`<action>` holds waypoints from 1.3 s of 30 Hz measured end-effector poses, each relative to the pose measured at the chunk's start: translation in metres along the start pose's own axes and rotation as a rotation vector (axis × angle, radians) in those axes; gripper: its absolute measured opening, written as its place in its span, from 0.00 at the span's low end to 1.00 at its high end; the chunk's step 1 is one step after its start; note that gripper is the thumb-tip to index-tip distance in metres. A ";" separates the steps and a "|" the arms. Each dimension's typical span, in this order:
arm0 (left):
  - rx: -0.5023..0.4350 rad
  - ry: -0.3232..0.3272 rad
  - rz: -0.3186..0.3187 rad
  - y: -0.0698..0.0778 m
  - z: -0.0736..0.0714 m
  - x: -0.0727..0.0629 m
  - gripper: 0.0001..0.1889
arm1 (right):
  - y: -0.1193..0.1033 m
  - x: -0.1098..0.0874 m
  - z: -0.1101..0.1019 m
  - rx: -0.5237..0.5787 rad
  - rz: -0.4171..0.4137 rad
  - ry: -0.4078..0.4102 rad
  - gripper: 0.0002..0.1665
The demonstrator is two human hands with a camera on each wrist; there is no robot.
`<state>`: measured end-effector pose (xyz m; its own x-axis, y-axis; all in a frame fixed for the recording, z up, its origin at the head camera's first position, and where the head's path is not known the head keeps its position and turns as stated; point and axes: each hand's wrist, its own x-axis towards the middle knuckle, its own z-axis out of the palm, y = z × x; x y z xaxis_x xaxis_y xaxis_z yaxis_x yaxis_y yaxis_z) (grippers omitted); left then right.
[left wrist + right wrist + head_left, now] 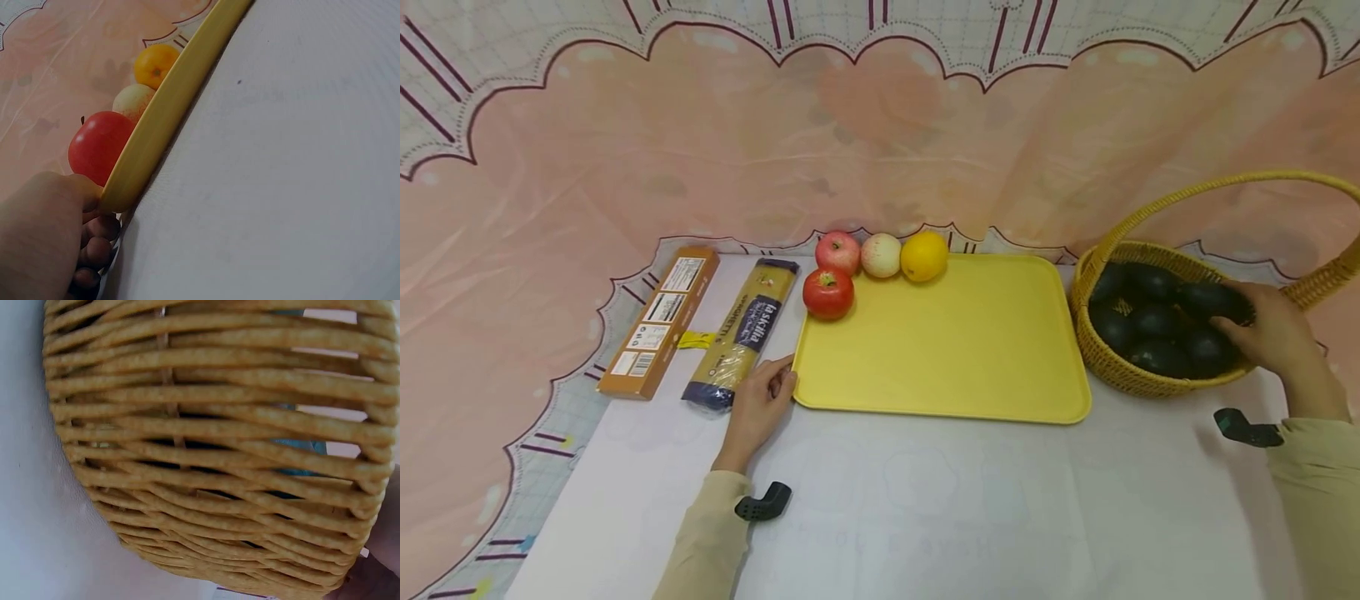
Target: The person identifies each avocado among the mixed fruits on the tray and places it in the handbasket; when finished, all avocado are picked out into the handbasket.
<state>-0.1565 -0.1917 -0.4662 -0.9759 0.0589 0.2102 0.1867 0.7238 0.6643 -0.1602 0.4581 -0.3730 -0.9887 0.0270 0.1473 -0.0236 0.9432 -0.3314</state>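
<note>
At the left edge of a yellow tray (970, 350), my left hand (760, 410) grips the rim near the front corner. The left wrist view shows the thumb on the tray's rim (153, 134) and the other fingers curled below. Over on the right, my right hand (1273, 329) holds a dark avocado (1213, 302) at the right side of a wicker basket (1093, 342). Several more avocados (1153, 321) lie in the basket. In the right wrist view the woven basket wall (212, 431) hides most of that hand.
A red apple (828, 293), a pink apple (838, 252), a pale speckled fruit (881, 256) and an orange (924, 257) sit at the tray's back left. Left of it lie a spaghetti pack (745, 333) and a brown box (662, 321). The basket's tall handle (1217, 181) arches overhead.
</note>
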 end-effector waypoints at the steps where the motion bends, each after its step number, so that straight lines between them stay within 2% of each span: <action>1: -0.001 -0.001 0.001 0.000 0.001 0.000 0.16 | 0.001 -0.001 0.000 -0.003 -0.006 0.002 0.32; 7: 0.004 0.005 0.006 0.002 0.002 0.001 0.16 | 0.004 -0.004 -0.001 -0.014 0.016 -0.042 0.34; 15: 0.014 0.003 0.003 0.002 -0.001 0.003 0.16 | 0.006 0.005 -0.006 -0.037 0.058 -0.179 0.36; 21: 0.013 0.000 -0.006 -0.001 -0.002 0.003 0.17 | 0.004 0.010 -0.004 0.009 0.061 -0.195 0.36; 26: 0.015 -0.003 -0.015 -0.001 -0.001 0.003 0.17 | 0.001 0.008 0.000 0.021 0.094 -0.155 0.37; 29: 0.015 0.003 -0.013 0.000 -0.001 0.004 0.17 | 0.001 0.006 0.002 0.069 0.087 -0.099 0.36; 34: -0.028 0.048 0.042 0.004 -0.002 0.009 0.21 | -0.012 -0.003 0.006 0.168 0.086 0.095 0.32; 39: -0.026 0.096 0.081 0.016 -0.006 0.015 0.21 | -0.048 -0.015 0.010 0.203 0.072 0.239 0.26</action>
